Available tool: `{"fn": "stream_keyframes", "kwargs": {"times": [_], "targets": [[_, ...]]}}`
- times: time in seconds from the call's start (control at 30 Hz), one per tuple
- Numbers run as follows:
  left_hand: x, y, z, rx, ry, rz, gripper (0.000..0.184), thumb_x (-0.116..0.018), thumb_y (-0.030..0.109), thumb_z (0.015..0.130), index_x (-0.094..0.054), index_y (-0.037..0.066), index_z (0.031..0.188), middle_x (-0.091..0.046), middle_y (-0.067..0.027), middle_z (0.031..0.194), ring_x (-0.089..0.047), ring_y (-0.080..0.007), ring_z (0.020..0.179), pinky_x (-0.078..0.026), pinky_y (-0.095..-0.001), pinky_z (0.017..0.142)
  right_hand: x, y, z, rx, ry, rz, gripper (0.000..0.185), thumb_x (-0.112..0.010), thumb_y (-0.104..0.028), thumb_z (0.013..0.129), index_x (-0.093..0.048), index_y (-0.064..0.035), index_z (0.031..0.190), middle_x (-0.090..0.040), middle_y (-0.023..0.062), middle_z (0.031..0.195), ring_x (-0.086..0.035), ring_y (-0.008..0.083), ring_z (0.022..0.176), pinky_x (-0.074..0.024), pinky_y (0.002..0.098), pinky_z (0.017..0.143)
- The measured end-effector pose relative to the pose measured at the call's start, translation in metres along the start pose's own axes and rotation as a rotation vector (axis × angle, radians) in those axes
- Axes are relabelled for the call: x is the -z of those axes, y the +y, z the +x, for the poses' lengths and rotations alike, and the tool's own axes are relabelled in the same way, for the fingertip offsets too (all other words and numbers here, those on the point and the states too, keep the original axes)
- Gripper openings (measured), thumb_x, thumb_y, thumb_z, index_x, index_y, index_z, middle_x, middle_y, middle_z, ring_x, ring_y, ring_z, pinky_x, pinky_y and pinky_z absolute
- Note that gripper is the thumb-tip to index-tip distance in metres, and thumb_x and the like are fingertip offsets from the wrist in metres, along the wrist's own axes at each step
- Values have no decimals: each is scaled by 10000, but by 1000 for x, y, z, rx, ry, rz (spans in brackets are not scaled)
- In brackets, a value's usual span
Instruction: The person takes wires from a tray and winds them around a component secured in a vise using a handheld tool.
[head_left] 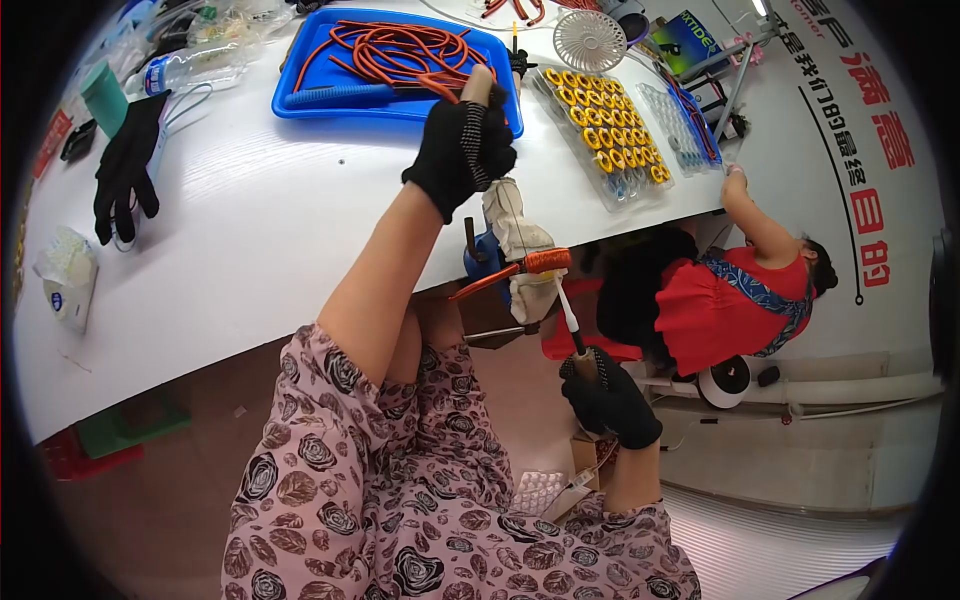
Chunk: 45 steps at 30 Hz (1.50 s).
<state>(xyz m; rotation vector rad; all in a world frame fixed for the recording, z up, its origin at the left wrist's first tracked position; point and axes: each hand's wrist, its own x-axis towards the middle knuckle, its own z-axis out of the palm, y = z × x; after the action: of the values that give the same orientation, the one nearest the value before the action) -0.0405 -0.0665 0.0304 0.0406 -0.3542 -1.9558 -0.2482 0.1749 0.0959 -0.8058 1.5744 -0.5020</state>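
My left hand (462, 150), in a black glove with a pale covering on the raised thumb, is closed at the front edge of a blue tray (400, 112). Orange wire (400, 50) lies in the tray behind it, and what the fingers hold is hidden. In my right hand (612, 402), also black-gloved, is a slim tool (570, 310) with a white tapered shaft and dark collar. Its thin tip points up to an orange wire coil (547, 261), at or very near its right end. The coil rests against a cloth-wrapped clamp (520, 235) at the table edge.
Rows of yellow ring-shaped parts (610, 130) stand right of the tray, near a small white fan (590, 40). A spare black glove (130, 165), plastic bottle (190, 70) and tissue pack (68, 280) lie left. Another person in red (735, 305) works at right.
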Motion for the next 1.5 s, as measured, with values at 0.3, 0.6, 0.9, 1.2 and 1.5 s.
{"fn": "stream_keyframes", "kwargs": {"times": [0.3, 0.6, 0.9, 1.2, 1.5], "targets": [[-20, -27, 28, 241, 122, 127, 325, -562, 405, 873, -459, 141, 715, -256, 79, 475, -235, -64, 367, -213, -221, 349, 4, -26, 29, 42, -43, -139, 214, -617, -130, 827, -492, -98, 997, -491, -47, 653, -418, 25, 422, -321, 207, 366], [-24, -10, -31, 95, -35, 530, 281, -558, 264, 891, -538, 10, 1011, -562, -43, 734, -568, -152, 675, -468, -293, 668, 3, 70, -16, 717, 189, -1049, 172, -558, -178, 870, -525, -54, 984, -599, 128, 849, -577, 206, 593, -463, 305, 499], [-44, -95, -151, -953, -371, 2040, 398, -590, 102, 710, -589, 107, 1108, -592, -86, 1009, -528, -260, 1048, -382, -449, 978, 14, 109, -103, -307, -12, 724, 187, -628, -156, 825, -523, -40, 929, -499, 25, 757, -500, 124, 619, -443, 222, 558], [-57, -116, -161, -854, -598, 1917, 397, -610, 195, 693, -592, 137, 1086, -513, -15, 674, -521, -206, 705, -428, -389, 800, 4, 81, -112, -85, 67, 163, 185, -562, -253, 858, -529, -76, 898, -543, 24, 683, -529, 101, 560, -410, 222, 504], [-50, -67, -165, -886, -299, 1648, 509, -680, 288, 716, -548, 89, 1165, -603, -105, 815, -568, -243, 730, -443, -347, 755, 7, 66, -75, 289, 327, 1142, 124, -607, -161, 850, -535, -109, 937, -540, 8, 659, -497, 85, 452, -366, 218, 360]]}}
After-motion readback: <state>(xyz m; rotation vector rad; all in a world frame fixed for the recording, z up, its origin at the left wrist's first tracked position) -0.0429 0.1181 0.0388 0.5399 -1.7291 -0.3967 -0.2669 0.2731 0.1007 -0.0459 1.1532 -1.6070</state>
